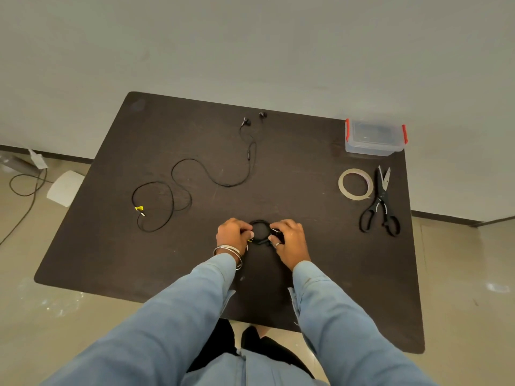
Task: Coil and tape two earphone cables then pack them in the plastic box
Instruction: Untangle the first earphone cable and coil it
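Observation:
A black earphone cable wound into a small coil (pixel 260 223) sits between my hands near the table's front middle. My left hand (pixel 232 235) pinches the coil's left side, and my right hand (pixel 288 240) pinches its right side. A second earphone cable (pixel 195 174) lies loose and uncoiled across the table's left and back, with its earbuds at the far end and a yellow tag near its plug. The roll of tape (pixel 356 184) lies flat at the right. The clear plastic box (pixel 374 137) with red clips stands shut at the back right corner.
Black scissors (pixel 381 203) lie just right of the tape roll. The dark table (pixel 306 274) has its front edge close to my body. On the floor to the left lie a cable and a white sheet.

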Demonstrator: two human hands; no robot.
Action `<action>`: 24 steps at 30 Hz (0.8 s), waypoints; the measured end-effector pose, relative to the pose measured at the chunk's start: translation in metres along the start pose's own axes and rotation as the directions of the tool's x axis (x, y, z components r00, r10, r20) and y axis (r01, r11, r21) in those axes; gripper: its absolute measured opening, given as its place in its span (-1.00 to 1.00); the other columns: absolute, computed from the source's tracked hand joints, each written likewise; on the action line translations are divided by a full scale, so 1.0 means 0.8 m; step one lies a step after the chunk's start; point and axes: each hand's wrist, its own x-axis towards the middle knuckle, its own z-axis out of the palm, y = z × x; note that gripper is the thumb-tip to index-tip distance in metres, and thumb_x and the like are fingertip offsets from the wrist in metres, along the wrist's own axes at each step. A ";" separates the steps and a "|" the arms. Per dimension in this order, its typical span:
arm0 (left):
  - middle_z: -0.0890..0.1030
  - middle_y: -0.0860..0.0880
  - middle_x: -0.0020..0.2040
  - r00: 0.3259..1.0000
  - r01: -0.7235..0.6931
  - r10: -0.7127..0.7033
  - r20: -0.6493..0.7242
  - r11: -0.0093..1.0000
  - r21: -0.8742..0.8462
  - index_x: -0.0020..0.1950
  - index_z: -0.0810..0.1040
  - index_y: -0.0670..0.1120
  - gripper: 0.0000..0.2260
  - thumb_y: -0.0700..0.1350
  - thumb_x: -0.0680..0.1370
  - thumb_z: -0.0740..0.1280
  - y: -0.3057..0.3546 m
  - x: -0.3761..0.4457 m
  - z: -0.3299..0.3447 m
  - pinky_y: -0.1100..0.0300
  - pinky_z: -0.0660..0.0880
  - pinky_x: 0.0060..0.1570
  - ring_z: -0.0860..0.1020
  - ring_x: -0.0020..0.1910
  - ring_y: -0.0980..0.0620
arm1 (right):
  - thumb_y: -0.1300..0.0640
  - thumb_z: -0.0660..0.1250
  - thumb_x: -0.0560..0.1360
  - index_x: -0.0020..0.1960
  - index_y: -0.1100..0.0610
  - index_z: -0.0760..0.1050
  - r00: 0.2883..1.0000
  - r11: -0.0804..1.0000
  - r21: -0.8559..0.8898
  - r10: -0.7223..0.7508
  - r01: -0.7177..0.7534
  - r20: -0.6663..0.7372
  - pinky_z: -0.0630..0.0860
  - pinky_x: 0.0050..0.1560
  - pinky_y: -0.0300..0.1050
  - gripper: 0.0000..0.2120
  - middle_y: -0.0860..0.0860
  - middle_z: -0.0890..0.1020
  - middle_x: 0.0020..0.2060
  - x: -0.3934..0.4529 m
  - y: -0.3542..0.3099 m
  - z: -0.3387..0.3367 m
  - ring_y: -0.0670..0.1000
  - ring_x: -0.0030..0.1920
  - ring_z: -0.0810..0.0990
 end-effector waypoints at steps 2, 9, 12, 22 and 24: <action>0.62 -0.06 -0.04 0.999 0.045 -0.045 -0.009 0.999 -0.023 -0.09 0.67 -0.07 -0.91 -0.19 0.42 0.45 0.002 0.001 0.004 -0.02 0.58 -0.01 0.63 -0.14 -0.11 | 0.28 0.38 0.46 0.14 0.16 0.56 0.998 0.996 0.063 0.063 -0.061 -0.021 0.47 0.19 -0.05 -0.75 0.08 0.55 0.09 -0.002 0.002 -0.001 0.08 0.12 0.49; 0.63 -0.04 -0.05 0.997 0.043 -0.045 -0.057 0.998 -0.036 -0.08 0.65 -0.08 -0.87 -0.24 0.41 0.45 0.000 0.001 0.008 0.06 0.56 0.03 0.59 -0.13 0.00 | 0.38 0.33 0.43 0.10 0.16 0.59 0.998 0.997 0.057 0.051 -0.049 -0.030 0.49 0.13 -0.09 -0.72 0.08 0.54 0.05 -0.001 0.006 -0.003 0.08 0.08 0.50; 0.62 -0.04 -0.05 0.998 0.014 -0.016 -0.055 0.999 -0.032 -0.03 0.65 -0.09 -0.83 -0.26 0.41 0.44 0.000 0.002 0.007 0.14 0.54 0.01 0.55 -0.17 0.06 | 0.44 0.25 0.44 0.12 0.21 0.59 0.997 1.000 -0.001 0.016 -0.016 -0.077 0.29 0.05 -0.33 -0.67 0.11 0.49 0.07 -0.001 0.007 -0.004 0.06 0.13 0.41; 0.58 -0.05 0.00 0.998 -0.024 0.021 -0.061 0.998 -0.052 0.05 0.65 -0.05 -0.79 -0.18 0.43 0.44 -0.001 0.000 0.007 0.27 0.45 -0.03 0.53 -0.22 0.07 | 0.53 0.12 0.36 0.15 0.12 0.60 0.996 0.993 0.115 0.005 0.006 -0.091 0.21 0.07 -0.42 -0.46 0.09 0.51 0.12 0.000 0.005 -0.020 0.04 0.18 0.39; 0.57 -0.05 0.01 0.998 -0.033 0.030 -0.054 0.997 -0.065 0.06 0.65 -0.05 -0.79 -0.17 0.43 0.44 -0.001 -0.001 0.007 0.27 0.46 -0.04 0.52 -0.24 0.09 | 0.53 0.12 0.35 0.12 0.13 0.60 0.995 0.991 0.135 0.002 0.011 -0.097 0.25 0.10 -0.31 -0.48 0.09 0.53 0.09 0.003 0.001 -0.020 0.05 0.16 0.41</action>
